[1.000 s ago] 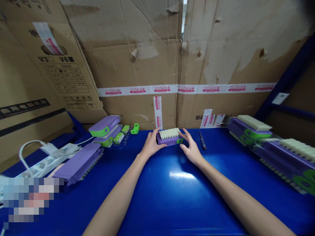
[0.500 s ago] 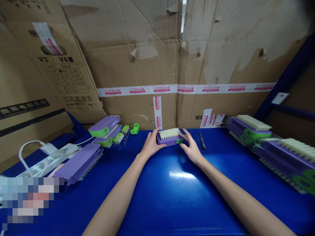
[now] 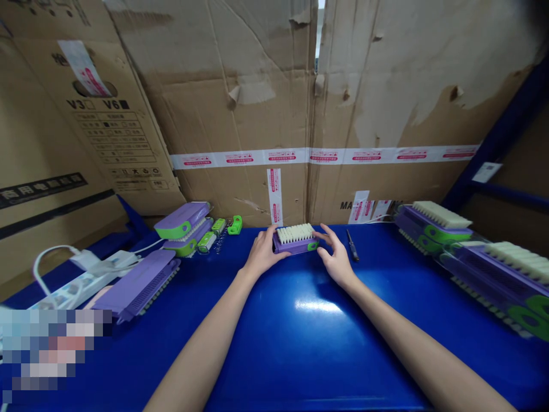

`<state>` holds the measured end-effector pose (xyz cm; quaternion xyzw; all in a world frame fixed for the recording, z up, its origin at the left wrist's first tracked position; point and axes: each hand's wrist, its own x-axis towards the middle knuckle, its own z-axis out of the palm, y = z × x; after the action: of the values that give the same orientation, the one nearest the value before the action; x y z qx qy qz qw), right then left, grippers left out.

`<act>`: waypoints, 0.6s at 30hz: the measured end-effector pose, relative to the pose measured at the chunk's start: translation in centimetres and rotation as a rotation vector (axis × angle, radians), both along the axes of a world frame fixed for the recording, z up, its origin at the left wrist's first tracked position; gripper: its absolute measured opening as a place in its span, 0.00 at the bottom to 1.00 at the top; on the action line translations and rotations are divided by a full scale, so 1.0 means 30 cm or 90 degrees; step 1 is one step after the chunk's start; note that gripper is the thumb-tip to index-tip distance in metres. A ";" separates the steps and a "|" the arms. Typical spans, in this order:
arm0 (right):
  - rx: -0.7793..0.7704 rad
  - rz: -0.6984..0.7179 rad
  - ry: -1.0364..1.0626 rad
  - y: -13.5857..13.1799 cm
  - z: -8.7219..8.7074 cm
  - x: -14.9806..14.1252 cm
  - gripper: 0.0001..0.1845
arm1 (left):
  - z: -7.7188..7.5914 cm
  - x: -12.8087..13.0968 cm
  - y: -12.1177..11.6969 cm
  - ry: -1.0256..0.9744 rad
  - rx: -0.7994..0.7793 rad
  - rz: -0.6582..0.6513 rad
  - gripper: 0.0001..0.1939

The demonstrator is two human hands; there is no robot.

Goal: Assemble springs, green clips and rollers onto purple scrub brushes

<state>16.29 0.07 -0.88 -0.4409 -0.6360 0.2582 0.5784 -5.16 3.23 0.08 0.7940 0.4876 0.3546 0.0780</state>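
A purple block with cream bristle-like rows on top and a green right end lies at the back of the blue table. My left hand grips its left end, thumb along the near side and fingers behind. At the green end, my right hand is open, thumb and fingers spread apart. Its index fingertip is close to the block's top corner; whether it touches I cannot tell. Just right of that hand lies a dark screwdriver.
Purple blocks are stacked at left, beside small green pieces, loose springs and a white power strip. More purple blocks stand at right. Cardboard walls the back of the blue table.
My right hand has shifted slightly right, its thumb drawing away from the block's green end. The left hand and the block have stayed put.
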 end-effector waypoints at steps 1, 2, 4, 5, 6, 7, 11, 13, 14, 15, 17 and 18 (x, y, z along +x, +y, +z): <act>0.001 -0.002 0.001 -0.001 0.001 0.000 0.34 | 0.000 0.000 0.000 0.001 0.001 0.000 0.41; 0.002 -0.003 0.001 -0.001 0.001 -0.001 0.34 | 0.001 -0.001 0.000 0.001 0.002 0.001 0.41; 0.002 -0.005 0.000 -0.003 0.003 -0.002 0.34 | 0.001 -0.001 0.000 0.002 0.003 0.003 0.41; 0.002 -0.007 -0.002 -0.003 0.004 -0.002 0.34 | 0.001 -0.001 0.000 0.003 0.004 0.003 0.41; 0.002 -0.010 -0.003 -0.004 0.005 -0.003 0.34 | 0.002 0.000 0.000 0.005 0.005 0.003 0.41; 0.002 -0.013 -0.004 -0.005 0.005 -0.003 0.34 | 0.002 0.000 0.000 0.007 0.006 0.003 0.41; 0.007 -0.019 -0.004 -0.004 0.005 -0.003 0.33 | 0.002 0.001 0.001 0.006 0.003 0.005 0.42; 0.008 -0.015 -0.006 -0.003 0.003 -0.002 0.33 | 0.002 0.001 0.001 0.005 0.002 0.007 0.41; 0.008 -0.015 -0.007 -0.003 0.003 -0.001 0.33 | 0.002 0.001 0.001 0.006 0.002 0.007 0.41; 0.009 -0.016 -0.008 -0.003 0.003 -0.001 0.33 | 0.002 0.001 0.000 0.006 0.001 0.007 0.41; 0.011 -0.022 -0.011 -0.004 0.003 0.000 0.33 | 0.003 0.001 0.000 0.007 -0.001 0.008 0.41; 0.013 -0.025 -0.012 -0.004 0.003 0.000 0.32 | 0.003 0.001 -0.001 0.008 -0.002 0.009 0.41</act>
<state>16.28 -0.06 -0.78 -0.4498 -0.6352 0.2364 0.5816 -5.14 3.21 0.16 0.7925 0.4945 0.3492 0.0735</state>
